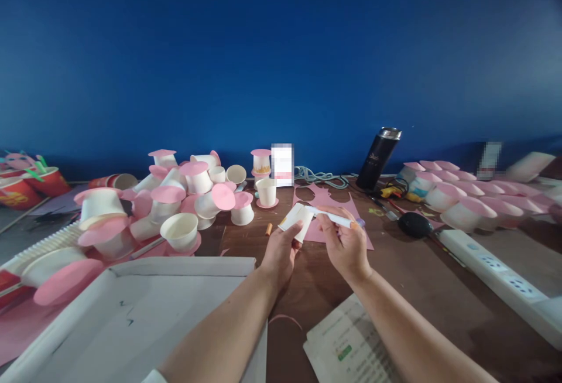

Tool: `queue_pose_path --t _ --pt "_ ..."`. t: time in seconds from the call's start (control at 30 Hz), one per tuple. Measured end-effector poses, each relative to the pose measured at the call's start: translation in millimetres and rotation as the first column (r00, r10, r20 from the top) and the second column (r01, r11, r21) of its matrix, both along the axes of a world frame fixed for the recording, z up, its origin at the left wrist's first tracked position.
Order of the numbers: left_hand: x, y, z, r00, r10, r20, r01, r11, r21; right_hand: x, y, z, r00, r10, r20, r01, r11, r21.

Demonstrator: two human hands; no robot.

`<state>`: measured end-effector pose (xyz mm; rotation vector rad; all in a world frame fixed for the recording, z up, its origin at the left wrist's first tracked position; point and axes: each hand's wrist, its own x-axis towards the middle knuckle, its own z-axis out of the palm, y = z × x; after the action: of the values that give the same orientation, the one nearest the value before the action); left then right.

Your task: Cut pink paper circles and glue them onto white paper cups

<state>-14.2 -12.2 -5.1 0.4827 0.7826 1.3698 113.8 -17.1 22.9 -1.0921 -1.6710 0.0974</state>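
Observation:
My left hand (282, 249) grips a white paper cup (297, 219), tilted on its side, with a small orange mark on its wall. Held in my right hand (345, 248) is a white marker (336, 216) with an orange end, its other end at the cup. A small orange cap (268, 229) lies on the brown table, left of the cup. Beneath and behind the hands is a pink paper sheet (322, 195) with round cutouts.
Several paper cups with pink discs (195, 175) crowd the left; more (469, 207) stand in rows at right. A white box lid (175, 313), printed paper (346, 342), black thermos (378, 157), black bulb (415, 225) and power strip (496, 277) surround the arms.

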Motion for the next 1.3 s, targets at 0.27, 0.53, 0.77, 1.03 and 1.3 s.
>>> queue_pose_path --t 0.27,0.53,0.77,1.03,1.3 --pt "0.8 -0.8 4.1 1.0 0.015 -0.024 -0.015 1.0 -0.02 0.7 1.6 0.3 0.998 0.013 0.069 -0.017 0.998 0.059" --pt "1.5 -0.9 3.4 1.0 0.017 -0.015 -0.017 1.0 -0.005 -0.6 2.7 -1.3 0.996 0.011 0.085 -0.016 0.998 0.055" --pt "1.0 -1.1 3.0 1.0 0.006 -0.018 -0.006 1.0 -0.012 -0.7 2.1 -1.1 0.995 -0.003 0.098 -0.002 0.998 0.056" --pt "1.1 -0.5 4.4 0.999 0.022 0.035 -0.021 0.999 -0.03 -0.6 1.8 -1.7 0.994 -0.017 0.106 0.011 0.998 0.057" --pt "0.0 0.2 3.5 0.998 0.014 0.069 -0.012 0.999 -0.037 -1.5 1.4 -0.2 0.994 -0.021 0.106 0.015 0.998 0.057"
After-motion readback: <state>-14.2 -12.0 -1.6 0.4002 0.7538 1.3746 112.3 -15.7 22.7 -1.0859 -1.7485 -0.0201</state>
